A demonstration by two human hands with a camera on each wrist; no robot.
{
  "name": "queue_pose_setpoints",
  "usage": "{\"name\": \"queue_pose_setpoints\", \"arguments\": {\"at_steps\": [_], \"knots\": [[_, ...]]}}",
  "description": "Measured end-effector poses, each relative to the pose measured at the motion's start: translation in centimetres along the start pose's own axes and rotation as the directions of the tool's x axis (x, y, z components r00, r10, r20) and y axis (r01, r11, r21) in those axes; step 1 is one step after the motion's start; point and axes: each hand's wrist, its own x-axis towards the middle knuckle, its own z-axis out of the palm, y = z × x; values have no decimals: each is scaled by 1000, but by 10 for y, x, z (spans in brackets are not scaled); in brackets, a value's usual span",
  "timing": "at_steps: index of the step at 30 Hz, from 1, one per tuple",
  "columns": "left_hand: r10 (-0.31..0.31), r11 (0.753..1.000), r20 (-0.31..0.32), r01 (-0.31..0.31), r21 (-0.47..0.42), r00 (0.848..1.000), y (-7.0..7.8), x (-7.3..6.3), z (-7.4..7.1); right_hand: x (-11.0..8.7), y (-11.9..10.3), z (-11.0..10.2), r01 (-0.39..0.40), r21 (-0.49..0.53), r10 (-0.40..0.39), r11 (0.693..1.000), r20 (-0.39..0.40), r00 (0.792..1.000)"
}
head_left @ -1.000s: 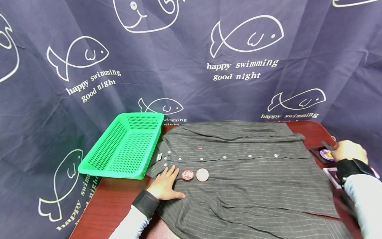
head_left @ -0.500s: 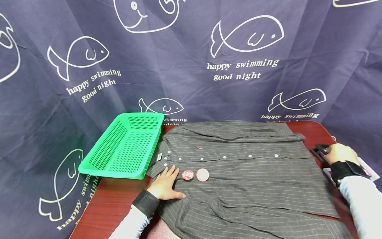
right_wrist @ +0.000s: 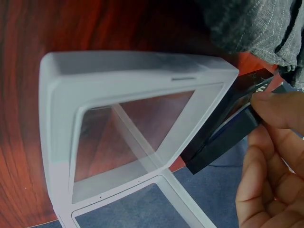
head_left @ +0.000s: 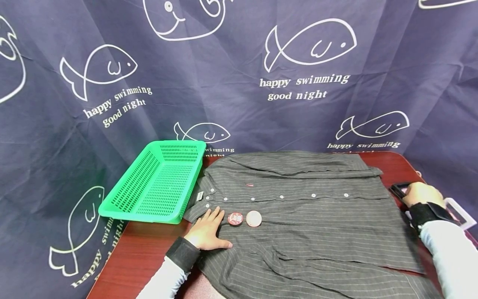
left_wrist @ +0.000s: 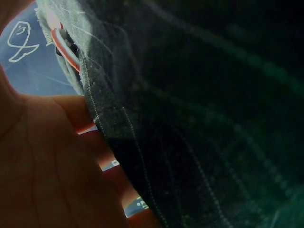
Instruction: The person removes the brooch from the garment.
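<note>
My left hand rests with spread, straight fingers on a dark grey striped button-up shirt, below its collar. Just right of those fingers lie a red patterned round badge and a pale round badge. At the table's right end, my right hand pinches the edge of a small black display case between thumb and fingers. The case looks hinged and partly opened; what is inside is mostly hidden. Beside it, a white-framed clear case stands open in the right wrist view.
A green perforated basket sits at the table's left end, against the collar side. The shirt covers much of the reddish-brown table. A dark blue fish-print curtain hangs behind the table.
My right hand has moved slightly left and lower at the black case, and the purple badge seen there is now mostly covered. The left hand, badges and shirt stay put.
</note>
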Motion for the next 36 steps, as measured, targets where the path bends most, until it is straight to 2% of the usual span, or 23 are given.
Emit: {"name": "queue_pose_setpoints", "arguments": {"at_steps": [12, 24, 33, 36], "knots": [[4, 1000, -4, -4, 10, 1000, -1, 2, 1, 1, 5, 8, -56, 18, 56, 998, -2, 998], [4, 1000, -3, -4, 5, 1000, 1, 1, -1, -1, -1, 6, -75, 8, 75, 997, -8, 997], [3, 1000, -8, -3, 6, 1000, 0, 1, 0, -3, -2, 3, -50, 26, 50, 998, -15, 999], [2, 1000, -7, -2, 4, 1000, 1, 1, -1, -1, -1, 2, -16, 29, 16, 999, -9, 1000]]}}
